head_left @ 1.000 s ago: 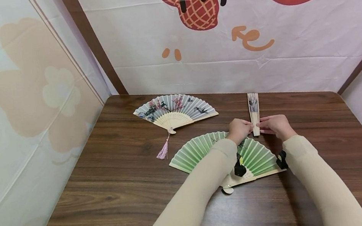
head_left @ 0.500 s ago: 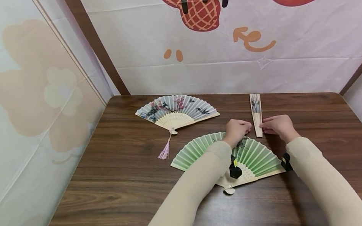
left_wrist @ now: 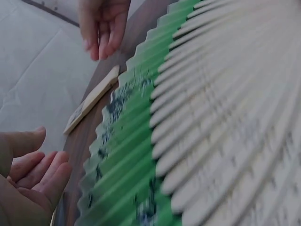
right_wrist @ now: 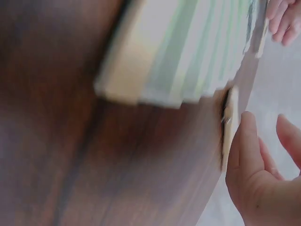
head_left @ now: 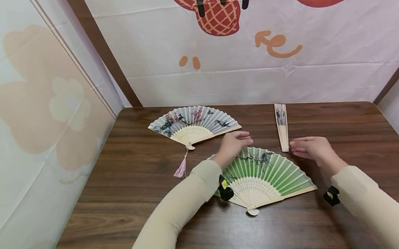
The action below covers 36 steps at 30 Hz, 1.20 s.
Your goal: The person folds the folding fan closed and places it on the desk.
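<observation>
Your R grip (head_left: 314,149) is apart, thumb off the fingers, tips just beside the folded fan (head_left: 282,127) on the worktop (head_left: 120,216). Your L grip (head_left: 233,143), also apart, is above the far edge of the spread green fan (head_left: 267,170). Behind, to the L, lies the grey floral fan (head_left: 217,117), spread, w/ pink tassel (head_left: 181,168).

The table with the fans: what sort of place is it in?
Possibly a small booth or staged corner, though the pictures can't settle it. Creased sheets with cartoon prints form the walls, a wood-grain table stands against them, and three hand fans lie on it.
</observation>
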Each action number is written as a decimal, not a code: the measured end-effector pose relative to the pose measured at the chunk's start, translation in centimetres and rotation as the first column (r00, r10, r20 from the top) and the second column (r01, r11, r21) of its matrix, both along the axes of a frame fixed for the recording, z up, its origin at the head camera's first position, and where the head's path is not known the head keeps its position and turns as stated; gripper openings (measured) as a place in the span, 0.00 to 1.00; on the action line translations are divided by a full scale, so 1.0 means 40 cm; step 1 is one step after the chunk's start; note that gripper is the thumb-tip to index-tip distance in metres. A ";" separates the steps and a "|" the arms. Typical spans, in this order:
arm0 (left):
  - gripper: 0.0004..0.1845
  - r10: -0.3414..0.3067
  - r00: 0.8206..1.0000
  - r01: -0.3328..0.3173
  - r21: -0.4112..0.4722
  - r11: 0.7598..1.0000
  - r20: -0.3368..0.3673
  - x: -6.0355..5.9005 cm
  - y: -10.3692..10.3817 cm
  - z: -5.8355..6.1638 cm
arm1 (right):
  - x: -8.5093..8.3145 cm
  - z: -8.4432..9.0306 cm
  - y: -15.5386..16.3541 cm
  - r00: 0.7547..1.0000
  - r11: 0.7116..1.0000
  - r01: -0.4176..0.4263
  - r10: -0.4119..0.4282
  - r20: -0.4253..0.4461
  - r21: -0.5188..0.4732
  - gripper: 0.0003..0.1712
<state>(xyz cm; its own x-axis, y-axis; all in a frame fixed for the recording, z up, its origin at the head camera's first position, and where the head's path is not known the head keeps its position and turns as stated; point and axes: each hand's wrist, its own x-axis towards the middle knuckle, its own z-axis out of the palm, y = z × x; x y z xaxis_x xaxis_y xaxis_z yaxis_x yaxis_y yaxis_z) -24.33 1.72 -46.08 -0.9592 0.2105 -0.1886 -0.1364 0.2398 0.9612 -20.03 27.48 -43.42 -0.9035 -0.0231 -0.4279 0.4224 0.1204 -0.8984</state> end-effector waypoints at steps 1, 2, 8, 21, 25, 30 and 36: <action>0.20 0.002 1.000 -0.002 0.004 1.000 0.003 0.000 -0.011 0.000 | 0.009 0.003 -0.006 1.000 0.999 0.000 0.000 -0.002 -0.041 0.30; 0.20 0.001 1.000 -0.001 0.008 1.000 0.004 0.000 -0.021 0.000 | 0.017 0.005 -0.013 1.000 0.997 -0.003 0.002 -0.007 -0.079 0.29; 0.20 -0.005 1.000 0.004 0.012 1.000 0.007 0.003 -0.063 0.014 | 0.051 0.004 -0.041 0.996 0.983 -0.093 0.090 -0.025 -0.160 0.26; 0.23 0.012 1.000 -0.012 -0.011 1.000 -0.002 0.033 -0.125 0.014 | 0.111 -0.012 -0.065 0.969 0.895 -0.100 0.187 0.162 -0.435 0.15; 0.23 0.013 1.000 -0.013 -0.012 1.000 0.003 0.047 -0.154 0.020 | 0.139 -0.016 -0.069 0.955 0.877 -0.130 0.237 0.181 -0.463 0.16; 0.23 0.039 0.999 -0.038 -0.041 0.998 0.003 0.063 -0.200 0.029 | 0.172 -0.025 -0.084 0.937 0.874 -0.165 0.283 0.204 -0.456 0.15; 0.22 0.061 0.998 -0.062 -0.070 0.996 -0.018 0.081 -0.250 0.012 | 0.201 -0.033 -0.100 0.912 0.879 -0.232 0.346 0.222 -0.416 0.12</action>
